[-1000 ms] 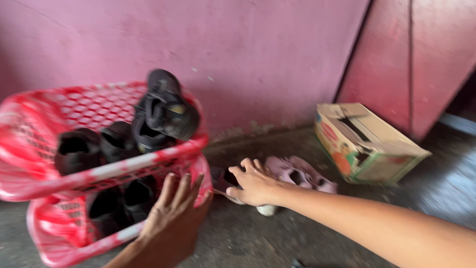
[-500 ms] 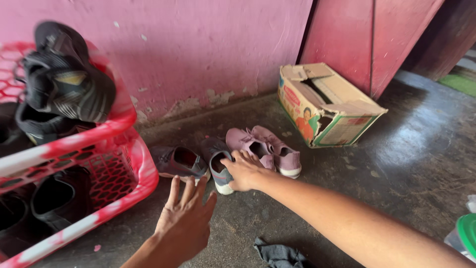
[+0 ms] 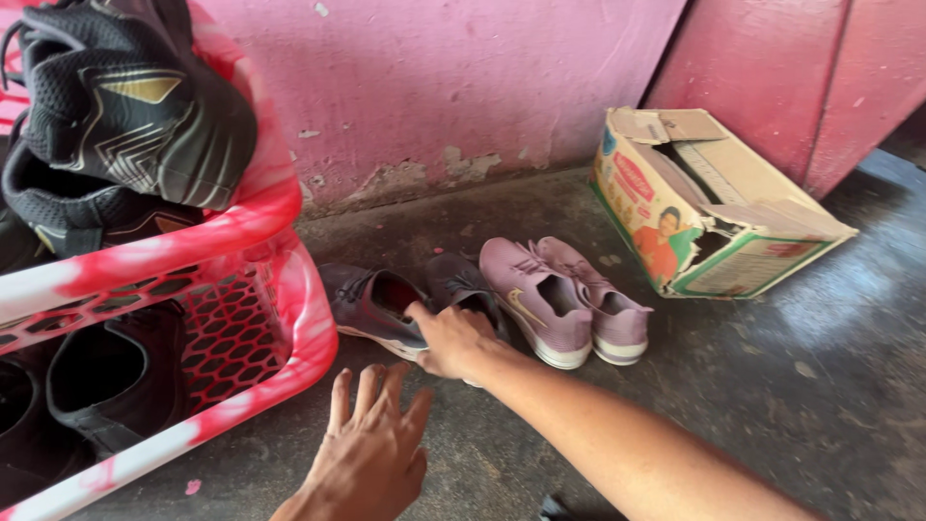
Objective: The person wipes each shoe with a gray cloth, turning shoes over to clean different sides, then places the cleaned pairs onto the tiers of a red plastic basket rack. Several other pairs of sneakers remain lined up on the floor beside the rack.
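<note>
Reaching across the concrete floor (image 3: 772, 386), the right hand (image 3: 451, 340) rests on the pair of grey shoes (image 3: 376, 304), fingers curled over the collars where the two shoes meet; a grip looks begun, though whether they are truly pinched or only touched cannot be told. Left hand (image 3: 371, 453) hovers low over the floor, fingers spread wide, palm down, holding nothing, just short of the grey shoes. Grey pair lies on the floor beside the pink wall (image 3: 463, 87), between the red basket rack (image 3: 289, 318) and a pair of pink shoes (image 3: 564, 299), which touches it on the far side. Rack already carries black shoes (image 3: 125, 106) on the upper tier and more dark ones below. Torn cardboard box (image 3: 709, 207) sits near the pink pair, by the wall corner. Judgement on progress: several shoes are racked; both floor pairs remain unlifted, so the gathering seems partway, with the grey pair in hand first.
</note>
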